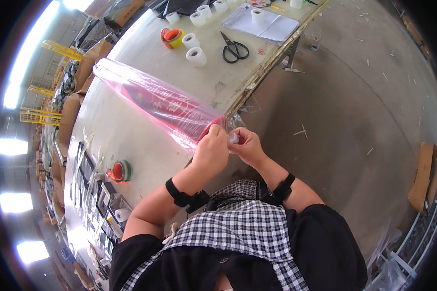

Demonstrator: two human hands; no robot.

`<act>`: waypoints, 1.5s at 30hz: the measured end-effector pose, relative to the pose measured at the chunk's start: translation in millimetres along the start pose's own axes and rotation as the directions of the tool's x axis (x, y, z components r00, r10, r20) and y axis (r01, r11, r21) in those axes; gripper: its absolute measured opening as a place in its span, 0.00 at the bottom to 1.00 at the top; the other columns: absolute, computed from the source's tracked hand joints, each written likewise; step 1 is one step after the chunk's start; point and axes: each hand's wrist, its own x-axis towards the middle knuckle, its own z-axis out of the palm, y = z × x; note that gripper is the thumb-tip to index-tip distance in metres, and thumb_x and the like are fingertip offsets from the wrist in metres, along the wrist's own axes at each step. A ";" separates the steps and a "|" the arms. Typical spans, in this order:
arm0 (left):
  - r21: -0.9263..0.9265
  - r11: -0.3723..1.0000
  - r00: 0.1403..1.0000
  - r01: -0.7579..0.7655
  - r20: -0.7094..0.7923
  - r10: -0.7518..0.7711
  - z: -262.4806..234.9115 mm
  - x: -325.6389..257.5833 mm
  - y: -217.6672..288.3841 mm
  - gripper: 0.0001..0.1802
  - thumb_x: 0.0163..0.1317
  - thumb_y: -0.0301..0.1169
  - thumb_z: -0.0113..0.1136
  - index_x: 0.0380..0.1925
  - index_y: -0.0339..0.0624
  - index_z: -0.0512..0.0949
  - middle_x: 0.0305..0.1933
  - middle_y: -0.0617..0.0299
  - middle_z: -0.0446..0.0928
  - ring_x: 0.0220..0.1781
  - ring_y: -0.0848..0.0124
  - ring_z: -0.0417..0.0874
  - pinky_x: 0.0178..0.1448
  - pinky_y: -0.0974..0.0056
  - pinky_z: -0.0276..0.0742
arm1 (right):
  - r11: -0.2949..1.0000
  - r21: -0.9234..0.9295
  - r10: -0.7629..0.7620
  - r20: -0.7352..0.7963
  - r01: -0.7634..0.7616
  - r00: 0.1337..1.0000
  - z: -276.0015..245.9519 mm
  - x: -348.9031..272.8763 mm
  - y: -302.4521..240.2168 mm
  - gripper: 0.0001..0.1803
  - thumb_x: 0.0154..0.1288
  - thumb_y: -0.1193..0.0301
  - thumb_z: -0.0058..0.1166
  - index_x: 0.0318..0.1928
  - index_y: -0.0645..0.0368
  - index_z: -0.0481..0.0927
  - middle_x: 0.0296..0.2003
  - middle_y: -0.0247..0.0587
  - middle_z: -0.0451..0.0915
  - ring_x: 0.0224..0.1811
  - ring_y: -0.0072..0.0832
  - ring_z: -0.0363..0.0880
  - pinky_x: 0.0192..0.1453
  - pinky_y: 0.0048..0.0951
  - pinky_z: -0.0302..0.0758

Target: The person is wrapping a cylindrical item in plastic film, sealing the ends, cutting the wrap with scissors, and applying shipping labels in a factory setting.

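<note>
A long red and pink roll-shaped bundle (pixel 167 109), with pale printing, lies slantwise across the table inside a clear plastic bag. Its far end points to the upper left, and its near end reaches the table's edge. My left hand (pixel 211 149) is closed on this near end, beside a red rim under the film. Just to its right, my right hand (pixel 247 147) pinches a bunched piece of clear plastic (pixel 234 138) at the mouth of the bag. What lies under the left fingers is hidden.
On the table (pixel 131 92) beyond the bundle stand several white tape rolls (pixel 196 57), a yellow-orange tape roll (pixel 172 38), black scissors (pixel 234 48) and papers (pixel 262 24). A green-orange tape roll (pixel 120 171) sits at left. A cardboard box (pixel 424 179) is at far right.
</note>
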 end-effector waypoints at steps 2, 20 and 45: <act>-0.030 0.996 0.995 0.086 -0.050 -0.088 1.0 -3.8 6.2 0.10 0.45 0.25 0.59 0.30 0.31 0.77 0.41 0.51 0.73 0.45 0.58 0.75 0.43 0.63 0.78 | 1.000 -0.010 -0.022 0.010 0.022 1.000 1.4 -1.2 -1.5 0.13 0.57 0.78 0.64 0.41 0.61 0.75 0.33 0.30 0.78 0.33 0.15 0.78 0.36 0.18 0.77; -0.482 0.761 0.781 0.435 -0.217 -0.585 15.5 -18.4 17.1 0.13 0.53 0.20 0.60 0.36 0.40 0.68 0.35 0.51 0.75 0.34 0.52 0.79 0.36 0.54 0.74 | 0.732 -0.675 -0.343 -0.246 0.093 0.907 39.9 9.0 -4.6 0.07 0.53 0.76 0.57 0.27 0.59 0.70 0.22 0.35 0.73 0.24 0.20 0.68 0.28 0.27 0.70; -0.545 0.752 0.774 0.371 -0.265 -0.574 19.0 -24.5 25.7 0.11 0.49 0.20 0.60 0.35 0.39 0.73 0.35 0.54 0.76 0.35 0.57 0.81 0.38 0.60 0.78 | 0.525 -0.827 -0.416 -0.046 0.199 0.908 23.1 20.1 -8.0 0.11 0.49 0.75 0.62 0.29 0.55 0.71 0.25 0.41 0.75 0.22 0.37 0.74 0.27 0.34 0.73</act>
